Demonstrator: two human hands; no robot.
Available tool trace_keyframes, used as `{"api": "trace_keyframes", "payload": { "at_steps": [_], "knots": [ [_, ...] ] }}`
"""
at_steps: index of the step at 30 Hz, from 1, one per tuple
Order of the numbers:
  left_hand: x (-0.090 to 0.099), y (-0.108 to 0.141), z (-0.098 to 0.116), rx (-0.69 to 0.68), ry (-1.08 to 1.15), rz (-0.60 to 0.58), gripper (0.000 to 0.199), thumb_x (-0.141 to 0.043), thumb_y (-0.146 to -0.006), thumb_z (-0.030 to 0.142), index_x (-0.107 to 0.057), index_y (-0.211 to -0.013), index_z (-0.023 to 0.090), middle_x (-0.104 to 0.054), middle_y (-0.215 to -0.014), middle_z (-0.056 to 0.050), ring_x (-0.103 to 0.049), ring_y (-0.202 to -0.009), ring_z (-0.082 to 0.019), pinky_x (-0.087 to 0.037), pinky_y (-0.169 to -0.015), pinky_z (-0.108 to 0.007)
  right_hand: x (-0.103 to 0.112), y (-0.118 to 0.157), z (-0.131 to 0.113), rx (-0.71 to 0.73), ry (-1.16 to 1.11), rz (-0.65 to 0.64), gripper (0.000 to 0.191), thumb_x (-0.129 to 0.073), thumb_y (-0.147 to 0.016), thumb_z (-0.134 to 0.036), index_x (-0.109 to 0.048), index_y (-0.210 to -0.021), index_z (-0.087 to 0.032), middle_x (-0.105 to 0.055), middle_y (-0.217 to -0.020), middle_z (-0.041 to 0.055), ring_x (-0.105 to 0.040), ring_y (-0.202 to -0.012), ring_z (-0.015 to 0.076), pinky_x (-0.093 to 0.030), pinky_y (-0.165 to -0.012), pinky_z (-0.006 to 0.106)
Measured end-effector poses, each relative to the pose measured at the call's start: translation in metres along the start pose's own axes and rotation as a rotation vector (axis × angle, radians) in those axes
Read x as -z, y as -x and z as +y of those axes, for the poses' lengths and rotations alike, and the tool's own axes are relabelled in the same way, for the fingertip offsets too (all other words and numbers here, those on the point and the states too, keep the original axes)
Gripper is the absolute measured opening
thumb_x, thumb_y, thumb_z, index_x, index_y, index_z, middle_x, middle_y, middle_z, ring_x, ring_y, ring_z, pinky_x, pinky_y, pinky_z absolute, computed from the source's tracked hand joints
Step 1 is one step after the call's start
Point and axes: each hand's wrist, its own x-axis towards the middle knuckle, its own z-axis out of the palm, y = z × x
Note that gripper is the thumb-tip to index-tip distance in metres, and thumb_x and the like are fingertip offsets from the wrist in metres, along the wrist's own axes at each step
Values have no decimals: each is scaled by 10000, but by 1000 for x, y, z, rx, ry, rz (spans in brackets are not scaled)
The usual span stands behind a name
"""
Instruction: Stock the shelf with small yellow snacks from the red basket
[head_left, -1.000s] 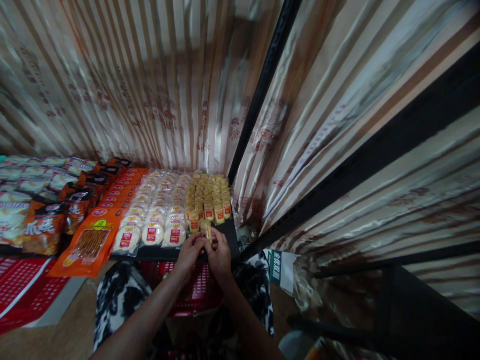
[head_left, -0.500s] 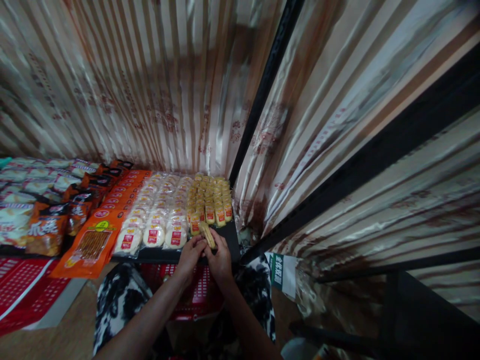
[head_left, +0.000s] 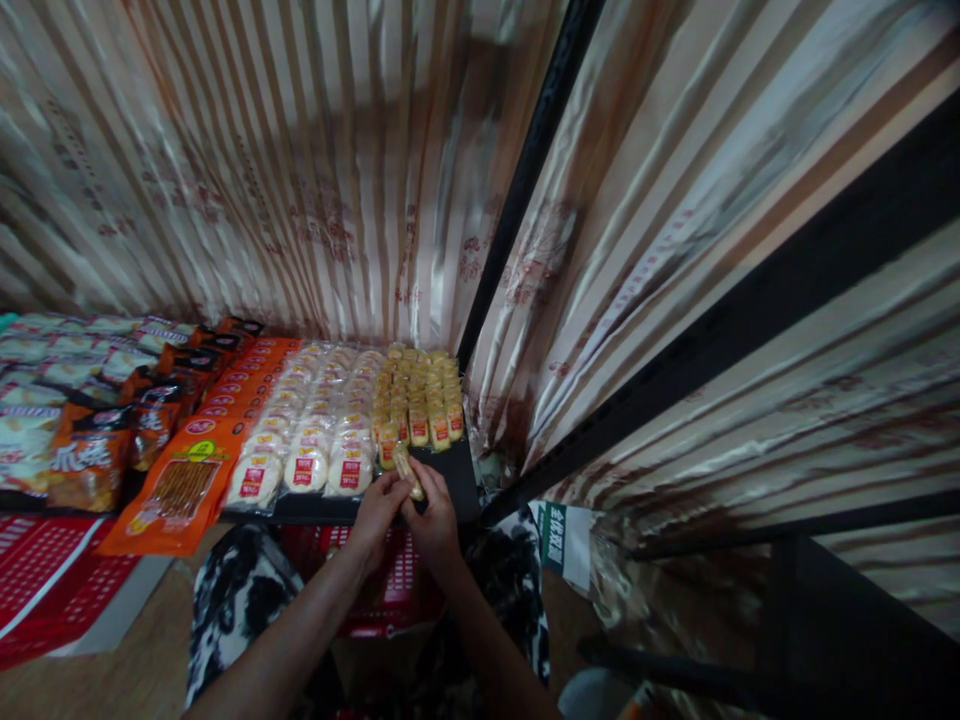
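Both my left hand (head_left: 384,510) and my right hand (head_left: 433,508) are closed around a small golden wrapped snack (head_left: 408,472), held at a tilt over the shelf's front edge. Just beyond it stand rows of the same golden wrapped snacks (head_left: 418,425) with red labels. Left of these lie rows of round white crackers (head_left: 349,472) in clear wrappers with red labels. My fingertips cover the lower part of the held snack.
Orange packets (head_left: 176,495) and black-and-orange bags (head_left: 88,455) fill the dark shelf (head_left: 456,475) leftward. Red baskets (head_left: 56,575) stand below. A black post (head_left: 525,190) rises behind the right corner, before pleated curtains (head_left: 337,150).
The held snack has turned slightly in my fingers and shifted a little to the left, with both hands moving along with it. The shelf goods stay as they were.
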Motion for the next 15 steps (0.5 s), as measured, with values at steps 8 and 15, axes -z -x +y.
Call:
{"api": "trace_keyframes", "payload": {
  "at_steps": [8, 15],
  "knots": [
    [0, 0, 1, 13, 9, -11, 381, -739, -561, 377, -650, -849, 144, -678, -794, -47, -610, -754, -169, -434, -672, -246, 6, 6, -2, 34, -19, -71, 521, -508, -740, -182, -540, -1260, -194, -540, -1262, 92, -494, -1166, 217, -375, -1030, 377],
    [0, 2, 5, 41, 96, -42, 268, -679, -557, 292, -646, -781, 149, -674, -743, -30, -592, -683, -151, -432, -647, -250, 8, 7, 4, -42, -262, -48, 416, -451, -802, -206, -577, -1198, -191, -583, -1217, 90, -552, -1117, 194, -450, -962, 336]
  ]
}}
